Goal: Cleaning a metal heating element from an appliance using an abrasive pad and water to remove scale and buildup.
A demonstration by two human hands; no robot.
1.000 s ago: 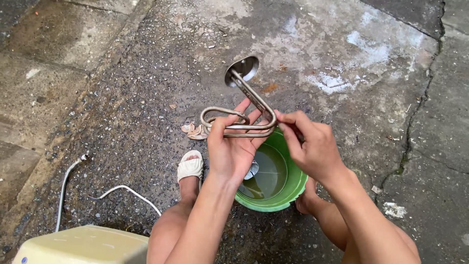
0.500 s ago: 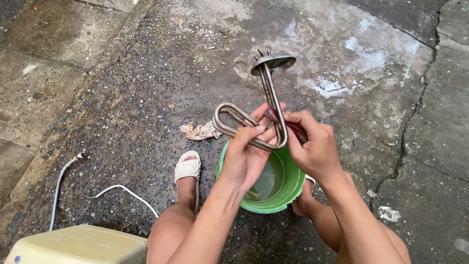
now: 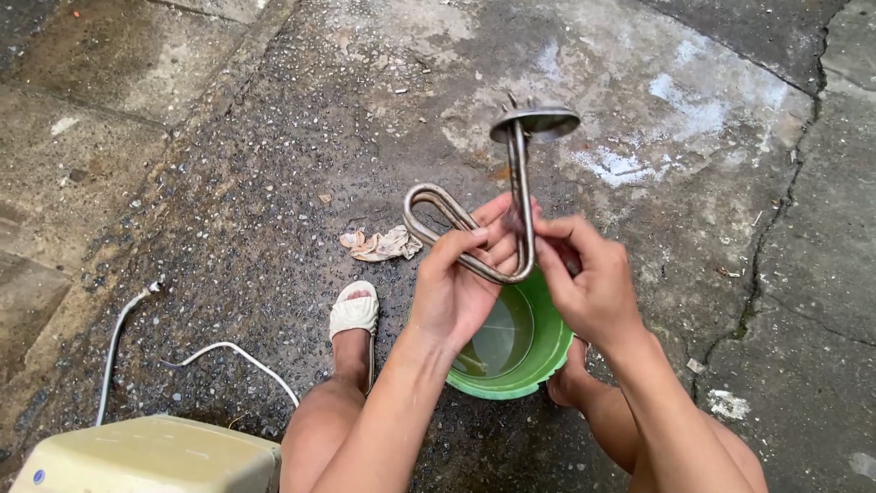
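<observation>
We hold the heater coil (image 3: 474, 239) upright over the green bowl (image 3: 511, 351), our left hand (image 3: 461, 283) closed around its looped tubes, our right hand (image 3: 589, 283) pinching the bend beside them. We judge this the scrubbing step; next calls for a firm left grip while the right fingers rub along the tube

Dull, scaled metal heating element (image 3: 511, 196); glossy green plastic bucket (image 3: 534, 361); rough wet concrete ground (image 3: 274, 164); crumpled cloth rag (image 3: 379, 244)
</observation>
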